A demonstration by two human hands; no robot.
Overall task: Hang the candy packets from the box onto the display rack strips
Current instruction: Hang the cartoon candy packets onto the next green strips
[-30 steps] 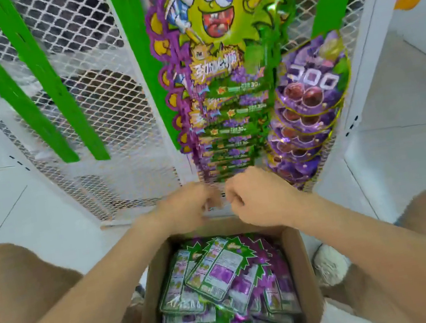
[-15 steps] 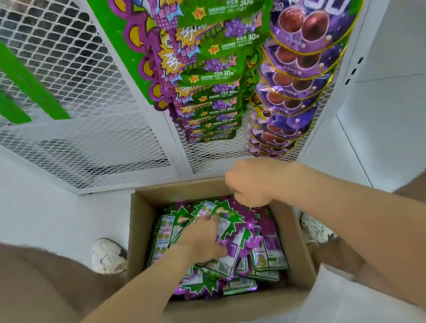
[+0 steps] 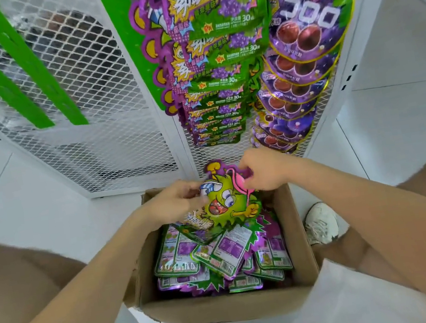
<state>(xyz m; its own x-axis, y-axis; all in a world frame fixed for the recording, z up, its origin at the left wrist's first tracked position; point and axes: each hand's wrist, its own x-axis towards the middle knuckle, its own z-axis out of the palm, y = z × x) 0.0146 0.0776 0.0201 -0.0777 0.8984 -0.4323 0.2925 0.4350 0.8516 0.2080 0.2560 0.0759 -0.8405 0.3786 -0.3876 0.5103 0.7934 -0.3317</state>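
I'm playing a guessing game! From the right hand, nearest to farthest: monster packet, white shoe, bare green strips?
1. monster packet, pinched by the right hand itself.
2. white shoe, on the floor, lower right.
3. bare green strips, upper left on the rack.

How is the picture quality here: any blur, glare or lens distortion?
Head view: light bright and even; left hand, right hand and held packet slightly motion-blurred; packets in the box sharper; wide lens slants the white rack post; foil glints on purple hanging packets.
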